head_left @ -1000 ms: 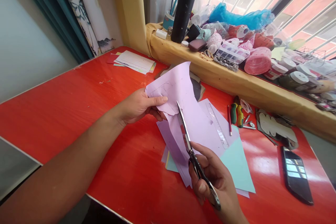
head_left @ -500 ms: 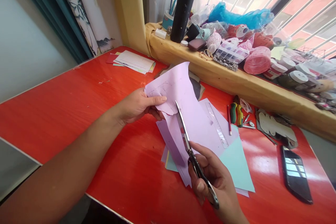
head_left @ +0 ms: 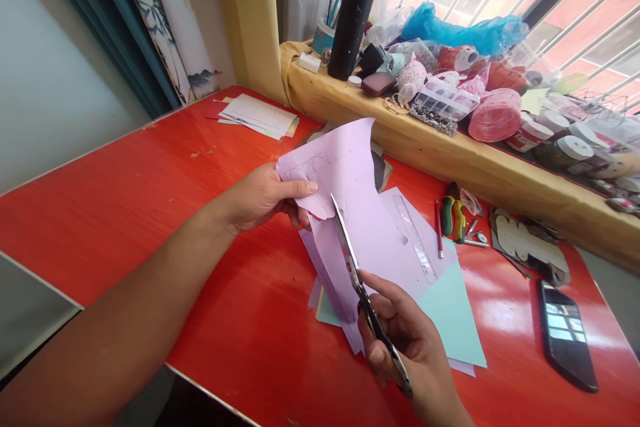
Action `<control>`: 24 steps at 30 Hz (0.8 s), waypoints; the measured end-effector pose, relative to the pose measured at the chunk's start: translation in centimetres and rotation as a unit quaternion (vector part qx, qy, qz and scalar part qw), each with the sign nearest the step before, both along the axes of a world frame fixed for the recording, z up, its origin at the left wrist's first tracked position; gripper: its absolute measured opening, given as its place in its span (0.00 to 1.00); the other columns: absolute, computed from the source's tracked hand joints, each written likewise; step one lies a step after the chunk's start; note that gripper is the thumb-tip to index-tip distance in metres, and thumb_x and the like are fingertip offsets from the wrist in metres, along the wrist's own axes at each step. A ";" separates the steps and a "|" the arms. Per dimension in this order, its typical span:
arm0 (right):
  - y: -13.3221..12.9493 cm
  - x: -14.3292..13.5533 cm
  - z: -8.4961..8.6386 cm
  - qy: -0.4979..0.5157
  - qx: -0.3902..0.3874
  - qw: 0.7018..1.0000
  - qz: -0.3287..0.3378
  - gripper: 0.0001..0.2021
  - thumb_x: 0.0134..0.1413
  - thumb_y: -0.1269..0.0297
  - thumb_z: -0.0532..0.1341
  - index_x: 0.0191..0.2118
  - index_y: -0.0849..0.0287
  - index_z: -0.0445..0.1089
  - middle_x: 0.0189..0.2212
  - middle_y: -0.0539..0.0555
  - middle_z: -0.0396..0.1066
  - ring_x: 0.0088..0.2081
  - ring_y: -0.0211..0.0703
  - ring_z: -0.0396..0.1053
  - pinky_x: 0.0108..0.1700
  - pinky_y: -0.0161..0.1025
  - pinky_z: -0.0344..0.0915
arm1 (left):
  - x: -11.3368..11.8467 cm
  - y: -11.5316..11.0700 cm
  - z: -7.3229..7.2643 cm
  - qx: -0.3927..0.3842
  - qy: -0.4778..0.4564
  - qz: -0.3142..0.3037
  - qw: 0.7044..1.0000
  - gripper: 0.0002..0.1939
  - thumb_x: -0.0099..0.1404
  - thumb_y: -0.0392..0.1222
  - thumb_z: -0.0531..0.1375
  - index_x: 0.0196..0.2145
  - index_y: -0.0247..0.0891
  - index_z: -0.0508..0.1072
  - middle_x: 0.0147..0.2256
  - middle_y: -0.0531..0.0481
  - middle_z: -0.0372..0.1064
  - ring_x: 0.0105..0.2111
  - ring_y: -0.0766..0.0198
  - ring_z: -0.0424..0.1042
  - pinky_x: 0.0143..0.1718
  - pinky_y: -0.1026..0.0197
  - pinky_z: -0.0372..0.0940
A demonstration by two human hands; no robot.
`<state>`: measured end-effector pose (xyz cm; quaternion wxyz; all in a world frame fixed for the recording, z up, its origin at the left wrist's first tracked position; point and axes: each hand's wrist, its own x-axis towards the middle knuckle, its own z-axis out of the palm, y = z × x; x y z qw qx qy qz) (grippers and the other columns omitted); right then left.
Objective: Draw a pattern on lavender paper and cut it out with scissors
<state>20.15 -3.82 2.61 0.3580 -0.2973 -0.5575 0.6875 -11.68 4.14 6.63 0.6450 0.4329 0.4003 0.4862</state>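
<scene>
My left hand (head_left: 267,197) pinches the left edge of a purple sheet of paper (head_left: 345,153), thumb on top and fingers beneath. Faint pencil lines show on the sheet near my thumb. In my right hand (head_left: 405,327) is a pair of scissors (head_left: 350,253) with dark handles, its blades pointing up and away from me at the paper. The blades look nearly closed, with the tip over the sheet close to its cut lower edge. Under the held sheet lies a stack of purple and light-blue paper (head_left: 453,313), with a clear ruler (head_left: 415,240) on it.
On the red table (head_left: 125,213) a pencil (head_left: 439,230), green-yellow pliers (head_left: 453,217) and a phone (head_left: 567,337) lie to the right. Paper slips (head_left: 260,113) lie at the back left. A cluttered windowsill holds a black thermos (head_left: 354,20), jars and bags.
The purple sheet's upper corner has swung slightly right and the sheet looks flatter. The scissor tip has shifted a little left. Both hands keep their grip.
</scene>
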 end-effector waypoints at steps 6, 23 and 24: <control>0.0 0.0 -0.1 -0.012 0.006 1.000 -0.002 0.31 0.67 0.49 0.74 0.71 0.49 0.74 0.26 0.44 0.61 0.20 0.33 0.51 0.17 0.29 0.50 | 0.0 -0.1 0.0 -0.004 0.006 0.006 1.000 0.18 0.61 0.51 0.79 0.31 0.33 0.83 0.24 0.44 0.80 0.19 0.63 0.76 0.21 0.65 0.72; 0.0 0.0 -0.1 -0.012 0.014 1.000 -0.004 0.32 0.67 0.47 0.74 0.71 0.49 0.74 0.27 0.45 0.62 0.20 0.32 0.52 0.18 0.29 0.49 | -0.1 -0.1 0.0 -0.001 0.005 -0.005 1.000 0.18 0.62 0.51 0.78 0.32 0.33 0.83 0.24 0.44 0.80 0.20 0.62 0.77 0.20 0.66 0.71; 0.0 0.0 -0.1 -0.011 0.013 1.000 -0.004 0.32 0.67 0.47 0.74 0.71 0.49 0.74 0.27 0.45 0.62 0.20 0.32 0.51 0.18 0.29 0.49 | -0.1 -0.1 0.0 0.000 0.006 -0.007 1.000 0.17 0.62 0.51 0.78 0.32 0.33 0.83 0.24 0.44 0.80 0.20 0.62 0.77 0.20 0.66 0.71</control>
